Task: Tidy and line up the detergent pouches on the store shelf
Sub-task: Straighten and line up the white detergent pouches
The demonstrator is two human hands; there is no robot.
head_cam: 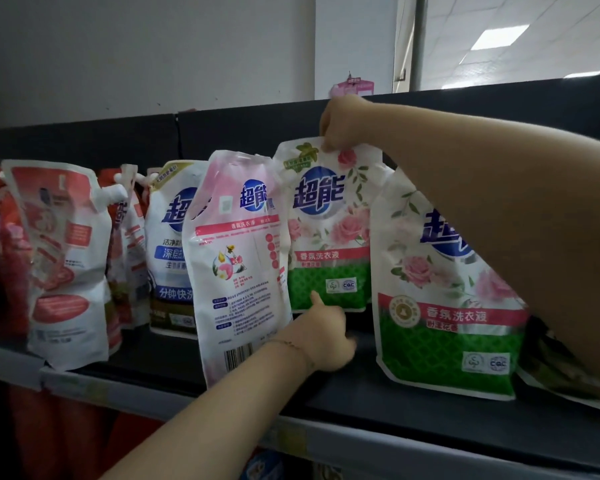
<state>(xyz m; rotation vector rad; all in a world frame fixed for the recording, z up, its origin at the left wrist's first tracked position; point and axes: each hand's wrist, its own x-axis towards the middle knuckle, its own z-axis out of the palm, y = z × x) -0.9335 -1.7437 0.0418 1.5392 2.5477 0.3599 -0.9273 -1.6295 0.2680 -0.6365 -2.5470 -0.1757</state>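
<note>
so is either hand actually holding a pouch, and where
The right hand pinches the top edge of the rose-print green pouch; the left hand only touches its bottom.

Detergent pouches (pixel 326 230): flexible plastic film, glossy printed faces, creased and crinkled near the top seals. Shelf (pixel 413 407): dark, matt, smooth deck. Back panel (pixel 243 133): same dark matt finish.
</note>
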